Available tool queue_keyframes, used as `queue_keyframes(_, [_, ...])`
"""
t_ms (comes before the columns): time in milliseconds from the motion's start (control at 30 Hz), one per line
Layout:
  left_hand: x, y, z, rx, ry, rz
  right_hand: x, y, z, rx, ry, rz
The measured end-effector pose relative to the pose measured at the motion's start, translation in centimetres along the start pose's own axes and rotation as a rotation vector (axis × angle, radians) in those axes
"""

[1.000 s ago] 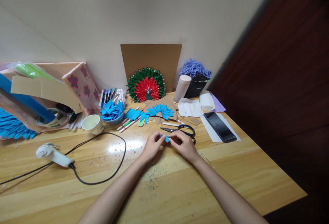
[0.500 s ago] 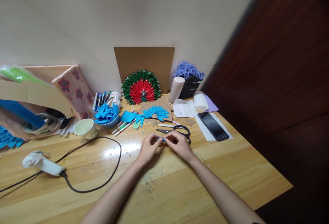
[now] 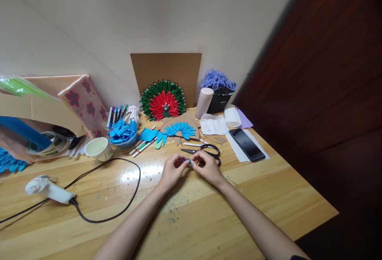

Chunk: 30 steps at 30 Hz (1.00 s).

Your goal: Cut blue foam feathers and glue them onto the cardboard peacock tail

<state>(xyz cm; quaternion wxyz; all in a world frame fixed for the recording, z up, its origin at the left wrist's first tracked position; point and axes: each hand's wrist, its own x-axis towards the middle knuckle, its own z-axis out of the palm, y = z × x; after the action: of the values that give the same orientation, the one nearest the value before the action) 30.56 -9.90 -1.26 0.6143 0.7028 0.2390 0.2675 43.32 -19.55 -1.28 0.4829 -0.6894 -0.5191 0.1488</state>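
Both hands are together over the middle of the table (image 3: 268, 196), the left hand (image 3: 173, 171) and right hand (image 3: 208, 168) pinching a tiny blue piece (image 3: 188, 162) between their fingertips. Fingers cover most of it, so can't tell if it's folded. My worry: something that small could slip or crease crooked if one pinch loosens or they pull unevenly. The scissors (image 3: 199, 151) lie just on the far side, blades pointing left, so a careless reach could knock them. Over left, a white corded tool (image 3: 52, 190) trails a looped cord (image 3: 139, 178); a forearm swinging that way might snag it.
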Motion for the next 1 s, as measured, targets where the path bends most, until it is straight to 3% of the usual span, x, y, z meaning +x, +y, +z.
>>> queue_keyframes(333, [-0.1,0.1,0.1,0.069,-0.029,0.03,0.0,-0.3,0.0,0.001,-0.02,-0.003])
queue_keyframes(800, [0.1,-0.8,0.0,0.073,0.062,0.017,0.3,-0.2,-0.6,0.01,0.009,0.024])
queue_keyframes(1000, [0.0,-0.4,0.1,0.09,0.005,0.033,0.1,-0.1,-0.3,0.059,-0.037,0.03])
